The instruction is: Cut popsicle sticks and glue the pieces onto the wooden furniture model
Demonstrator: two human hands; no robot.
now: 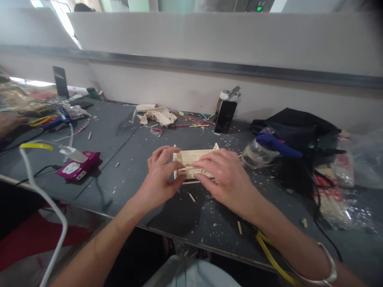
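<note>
A small panel-like model of pale wooden sticks (pixel 196 154) lies in front of me on the dark table, its sticks side by side. My left hand (pixel 161 172) grips its left end, with thumb and fingers on either side of the corner. Across the right part rests my right hand (pixel 227 171), its fingers and thumb closed on the sticks. Both hands cover part of the model. A loose wooden stick (pixel 192 197) lies just below. To the right, a blue glue gun (pixel 271 144) leans on a clear plastic jar (pixel 255 154).
A phone (pixel 226 116) stands propped against a bottle at the back. Crumpled beige cloth (pixel 158 116) lies behind the model. At left are a magenta power box (pixel 79 165) and a co-worker's hand (pixel 12 122). A black bag (pixel 299 131) and plastic-wrapped sticks (pixel 330 195) occupy the right.
</note>
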